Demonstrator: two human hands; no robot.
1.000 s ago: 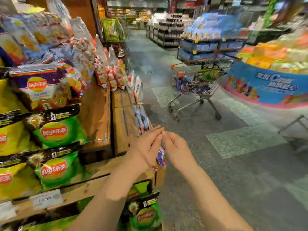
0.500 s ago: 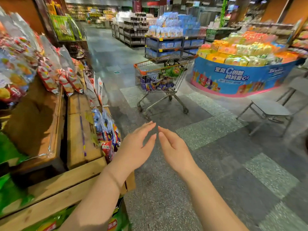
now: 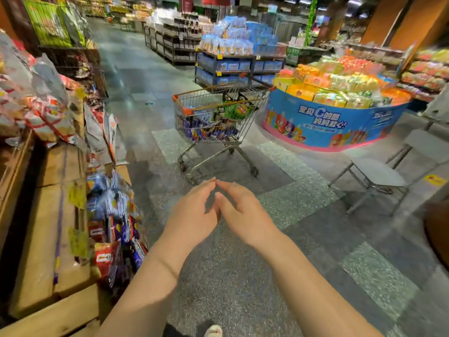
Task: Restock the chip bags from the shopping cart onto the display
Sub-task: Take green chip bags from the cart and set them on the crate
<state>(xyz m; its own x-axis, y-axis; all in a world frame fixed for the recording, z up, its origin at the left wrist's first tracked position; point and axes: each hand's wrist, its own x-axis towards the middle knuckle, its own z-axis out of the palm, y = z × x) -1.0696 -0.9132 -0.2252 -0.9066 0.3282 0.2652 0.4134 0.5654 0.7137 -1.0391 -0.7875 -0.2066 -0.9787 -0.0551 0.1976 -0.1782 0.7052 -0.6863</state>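
Note:
A wire shopping cart (image 3: pixel 206 103) with orange corners stands in the aisle ahead of me. Purple chip bags (image 3: pixel 206 131) fill its bottom and a green chip bag (image 3: pixel 237 110) lies on top. My left hand (image 3: pixel 192 215) and my right hand (image 3: pixel 245 212) are stretched out side by side in front of me, below the cart in the view. Both hold nothing, fingers relaxed, fingertips almost touching. The wooden display (image 3: pixel 48 229) runs along my left, with snack bags (image 3: pixel 111 210) hanging at its edge.
A round blue promo stand (image 3: pixel 323 122) piled with yellow and orange packs sits right of the cart. A folding chair (image 3: pixel 379 176) stands at the right. Blue shelving (image 3: pixel 233 64) is behind the cart. Grey tiled floor (image 3: pixel 243 276) lies between me and the cart.
My view has swung right, away from the chip display, and toward the cart, which now looks closer and more central. Both hands stay raised together and empty.

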